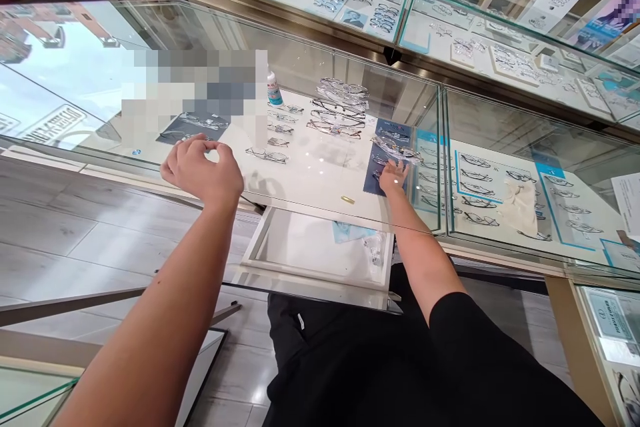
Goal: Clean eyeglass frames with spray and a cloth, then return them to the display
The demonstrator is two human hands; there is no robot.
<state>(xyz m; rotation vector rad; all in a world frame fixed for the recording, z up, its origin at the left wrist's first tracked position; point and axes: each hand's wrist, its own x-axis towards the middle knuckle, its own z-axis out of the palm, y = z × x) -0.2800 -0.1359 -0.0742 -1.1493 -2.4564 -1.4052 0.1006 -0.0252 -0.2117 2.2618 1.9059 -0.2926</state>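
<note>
My left hand (pixel 205 170) is held over the glass counter near its front edge. Its fingers are curled, and the thumb and forefinger make a ring with nothing visible inside. My right hand (pixel 393 178) reaches into the display case, fingers apart, beside the eyeglasses (pixel 397 149) on a dark blue mat (pixel 373 177). Whether the fingertips touch a frame, I cannot tell. More eyeglasses (pixel 336 128) stand stacked in the middle of the white shelf, with a row of eyeglasses (pixel 267 156) to their left.
Below the case, a white drawer (pixel 295 247) is pulled out towards my body. A small bottle (pixel 273 90) and a gold-coloured piece (pixel 347 199) are near the frames. A cream cloth (pixel 520 207) lies in the right-hand case. Glass panes (pixel 443 160) divide the counter.
</note>
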